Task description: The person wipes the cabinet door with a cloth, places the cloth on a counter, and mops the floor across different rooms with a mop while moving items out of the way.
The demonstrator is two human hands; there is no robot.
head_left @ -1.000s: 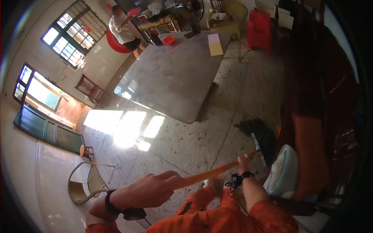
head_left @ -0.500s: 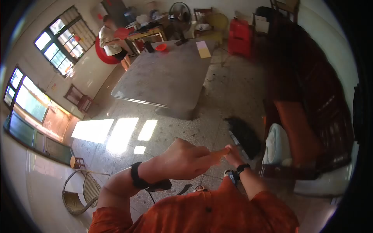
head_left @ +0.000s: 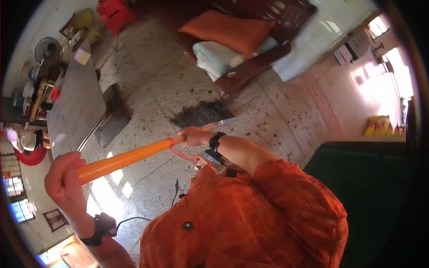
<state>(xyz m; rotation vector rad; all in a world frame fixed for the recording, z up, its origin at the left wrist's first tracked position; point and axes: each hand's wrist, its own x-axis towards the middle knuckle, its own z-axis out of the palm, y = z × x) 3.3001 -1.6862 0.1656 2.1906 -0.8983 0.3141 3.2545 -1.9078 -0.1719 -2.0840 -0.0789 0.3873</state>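
Observation:
A broom's orange wooden handle [head_left: 129, 159] slants across the view in front of my orange shirt. My left hand [head_left: 66, 181] is closed around its upper end at the left. Lower down the handle, my right hand [head_left: 196, 136] grips it close to the broom head. The dark bristles [head_left: 201, 114] lie on the speckled floor, just beyond my right hand. A red cord [head_left: 182, 155] hangs from the handle. Both wrists wear black straps with small devices.
A dark wooden sofa [head_left: 250, 67] with an orange cushion [head_left: 228, 31] and a pale folded blanket [head_left: 214, 57] stands ahead. The grey table [head_left: 76, 100] is at the left, with a person [head_left: 29, 139] beyond it. A dark green surface [head_left: 362, 183] is at the right.
The view has swung to the right, bringing the sofa to the centre and the table to the left. My hands are farther apart along the handle, which shows more fully.

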